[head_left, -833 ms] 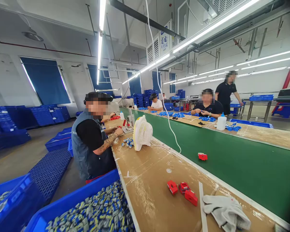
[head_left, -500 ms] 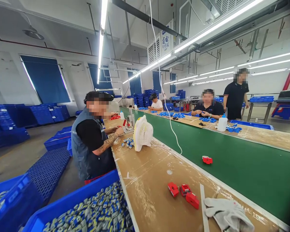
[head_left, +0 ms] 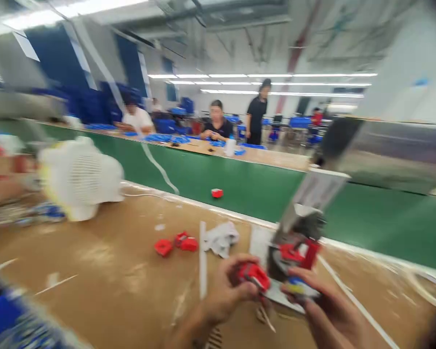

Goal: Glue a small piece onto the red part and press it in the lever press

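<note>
My left hand (head_left: 223, 291) is closed around a red plastic housing (head_left: 256, 276), fingers and thumb on its sides. Between the fingertips of my right hand (head_left: 329, 308) is a small blue, yellow and grey block (head_left: 301, 288), blurred by motion. Both hands are above the brown tabletop (head_left: 123, 291), a short gap between the two parts. Just behind them stands a bench fixture (head_left: 300, 225) with red pieces on it. Left of the fixture lie a crumpled light grey glove (head_left: 221, 238) and a few more red housings (head_left: 183, 241).
A white fan (head_left: 85, 177) stands at the left, with a co-worker's arm (head_left: 2, 191) beyond it. Behind the table runs a green conveyor belt (head_left: 261, 182) carrying one red housing (head_left: 217, 193). Other people sit across it. A blue crate (head_left: 0, 312) is at lower left.
The view has swung to the right and down. Both my hands have come into sight holding parts, and the fixture now shows. The fan and the loose red housings have shifted left in view.
</note>
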Tool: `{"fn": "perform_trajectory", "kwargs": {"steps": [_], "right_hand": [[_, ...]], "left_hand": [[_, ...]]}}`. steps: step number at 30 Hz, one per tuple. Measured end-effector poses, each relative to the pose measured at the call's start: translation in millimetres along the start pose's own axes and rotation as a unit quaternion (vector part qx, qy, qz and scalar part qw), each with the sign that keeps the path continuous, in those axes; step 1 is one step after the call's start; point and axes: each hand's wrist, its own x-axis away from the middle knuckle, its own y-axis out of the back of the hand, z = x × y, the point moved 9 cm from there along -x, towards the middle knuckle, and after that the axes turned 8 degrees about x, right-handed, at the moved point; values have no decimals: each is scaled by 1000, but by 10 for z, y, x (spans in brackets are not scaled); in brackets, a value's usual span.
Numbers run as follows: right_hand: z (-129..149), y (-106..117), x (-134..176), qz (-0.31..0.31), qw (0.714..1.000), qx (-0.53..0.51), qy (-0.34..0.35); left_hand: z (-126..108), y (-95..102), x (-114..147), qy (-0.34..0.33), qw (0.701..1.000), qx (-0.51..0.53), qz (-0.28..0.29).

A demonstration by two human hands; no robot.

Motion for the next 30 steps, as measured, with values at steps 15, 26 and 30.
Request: {"fn": "perform_trajectory", "kwargs": {"steps": [15, 26, 30], "right_hand": [[49, -188, 94, -29, 953, -271, -130], [291, -225, 125, -63, 997, -48, -25], [361, -254, 159, -49, 998, 44, 19]], "left_hand": [[-242, -212, 76, -48, 993, -75, 71], [-390, -171, 173, -210, 962, -170, 38], [-425, -197, 215, -253, 944, -207, 45]]}}
